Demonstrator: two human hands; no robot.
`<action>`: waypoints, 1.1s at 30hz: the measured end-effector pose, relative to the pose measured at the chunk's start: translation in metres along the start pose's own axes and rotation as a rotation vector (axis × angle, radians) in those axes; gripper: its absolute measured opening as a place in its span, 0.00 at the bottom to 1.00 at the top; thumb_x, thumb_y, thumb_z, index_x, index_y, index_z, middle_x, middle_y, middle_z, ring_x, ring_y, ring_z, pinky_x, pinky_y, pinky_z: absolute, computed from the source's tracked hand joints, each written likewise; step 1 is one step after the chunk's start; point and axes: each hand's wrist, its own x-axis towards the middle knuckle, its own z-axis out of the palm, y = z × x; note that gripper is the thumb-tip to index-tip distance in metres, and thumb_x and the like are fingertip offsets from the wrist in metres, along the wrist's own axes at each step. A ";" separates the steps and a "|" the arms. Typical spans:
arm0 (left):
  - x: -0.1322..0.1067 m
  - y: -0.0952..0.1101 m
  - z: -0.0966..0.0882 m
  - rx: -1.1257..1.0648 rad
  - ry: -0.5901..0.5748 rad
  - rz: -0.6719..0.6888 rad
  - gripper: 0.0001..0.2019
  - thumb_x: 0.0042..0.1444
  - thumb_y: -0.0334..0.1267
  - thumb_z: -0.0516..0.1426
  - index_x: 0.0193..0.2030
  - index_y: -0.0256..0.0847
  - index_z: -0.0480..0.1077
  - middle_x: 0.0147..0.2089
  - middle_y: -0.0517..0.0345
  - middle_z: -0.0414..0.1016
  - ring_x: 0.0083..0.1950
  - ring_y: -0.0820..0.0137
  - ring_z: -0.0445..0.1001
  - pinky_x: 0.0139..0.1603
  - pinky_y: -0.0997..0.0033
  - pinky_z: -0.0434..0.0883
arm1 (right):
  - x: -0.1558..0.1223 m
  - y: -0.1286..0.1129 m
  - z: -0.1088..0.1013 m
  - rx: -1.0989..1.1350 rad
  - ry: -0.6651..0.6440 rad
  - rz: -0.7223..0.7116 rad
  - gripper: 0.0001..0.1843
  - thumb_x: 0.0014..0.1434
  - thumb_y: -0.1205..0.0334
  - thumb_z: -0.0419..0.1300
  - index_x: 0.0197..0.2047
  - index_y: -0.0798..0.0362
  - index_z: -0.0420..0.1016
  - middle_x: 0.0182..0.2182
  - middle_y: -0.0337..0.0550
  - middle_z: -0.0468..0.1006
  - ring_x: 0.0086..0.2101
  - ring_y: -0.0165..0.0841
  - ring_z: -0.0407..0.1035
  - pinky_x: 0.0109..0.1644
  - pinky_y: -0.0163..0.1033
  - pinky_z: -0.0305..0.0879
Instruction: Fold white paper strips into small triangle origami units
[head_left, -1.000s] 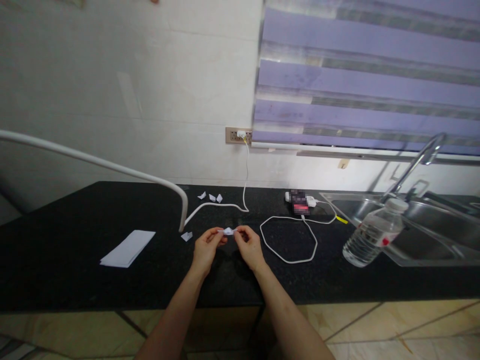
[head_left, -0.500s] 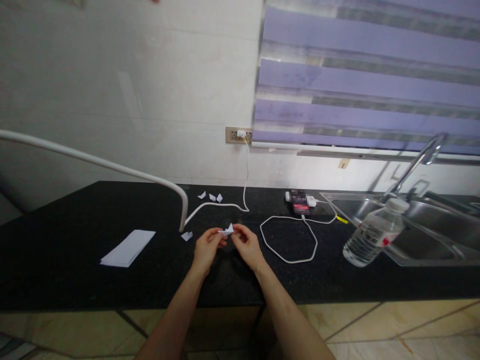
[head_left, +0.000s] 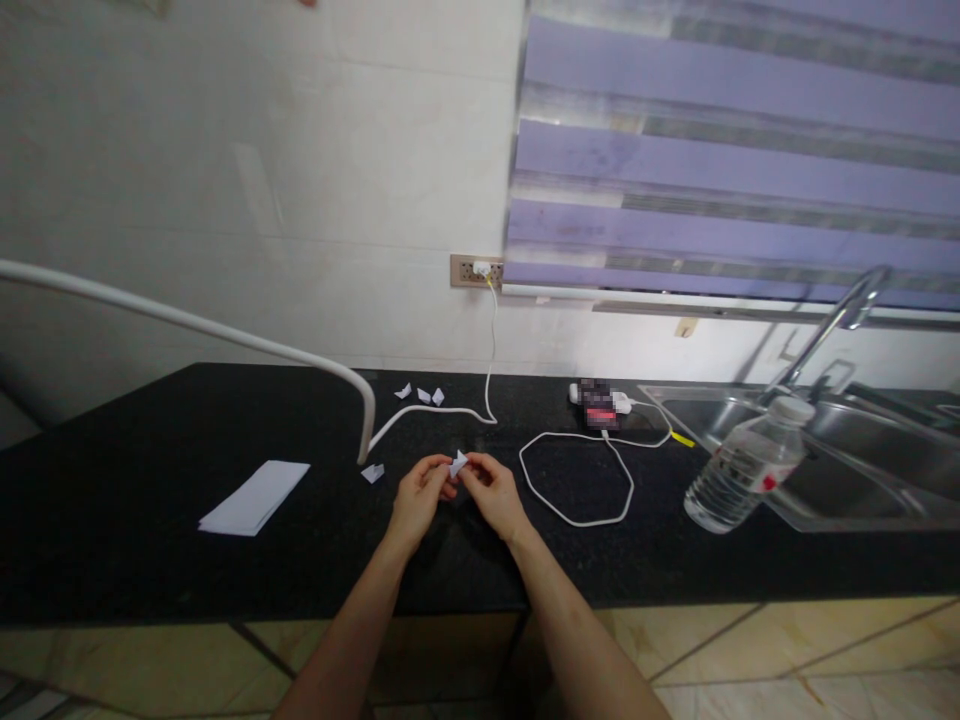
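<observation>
A small folded white paper boat (head_left: 458, 463) is pinched between both hands above the black countertop (head_left: 315, 570). My left hand (head_left: 417, 497) has its thumb and fingers closed at the boat's left end. On the other end, the thumb and fingertips of my right hand (head_left: 492, 492) are closed too. Another folded paper boat (head_left: 373, 473) lies just left of my left hand. Farther back, near the wall, several more small folded paper pieces (head_left: 424, 396) lie in a row. To the left rests a stack of white paper sheets (head_left: 255, 498).
A white bent tube (head_left: 187, 320) arches in from the left to the counter. A phone-like device (head_left: 600, 405) with a looped white cable (head_left: 577, 523) lies right of my hands. Beyond stand a water bottle (head_left: 739, 470) and a steel sink (head_left: 840, 480) with a faucet (head_left: 832, 325).
The paper boat has turned between my fingers, and its left part is now more covered by my left hand. Both hands stay in nearly the same place.
</observation>
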 end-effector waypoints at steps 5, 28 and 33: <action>-0.001 0.002 0.000 0.062 0.047 0.050 0.16 0.44 0.44 0.57 0.38 0.37 0.69 0.29 0.58 0.72 0.28 0.73 0.71 0.31 0.75 0.68 | 0.000 -0.004 -0.001 -0.063 0.010 -0.038 0.08 0.50 0.62 0.56 0.34 0.54 0.72 0.28 0.39 0.72 0.27 0.27 0.64 0.30 0.32 0.61; -0.002 0.002 -0.001 0.245 0.069 0.193 0.10 0.44 0.42 0.58 0.32 0.40 0.74 0.32 0.59 0.74 0.33 0.73 0.70 0.36 0.77 0.65 | -0.001 -0.006 -0.003 -0.180 0.022 -0.104 0.07 0.52 0.60 0.55 0.26 0.54 0.68 0.24 0.36 0.65 0.23 0.25 0.58 0.26 0.30 0.56; -0.001 0.002 0.000 0.159 0.095 0.110 0.14 0.43 0.43 0.58 0.36 0.38 0.73 0.25 0.60 0.72 0.26 0.75 0.68 0.30 0.77 0.65 | -0.002 -0.004 -0.003 -0.293 0.044 -0.215 0.05 0.53 0.63 0.53 0.29 0.53 0.69 0.29 0.39 0.66 0.25 0.26 0.61 0.26 0.30 0.59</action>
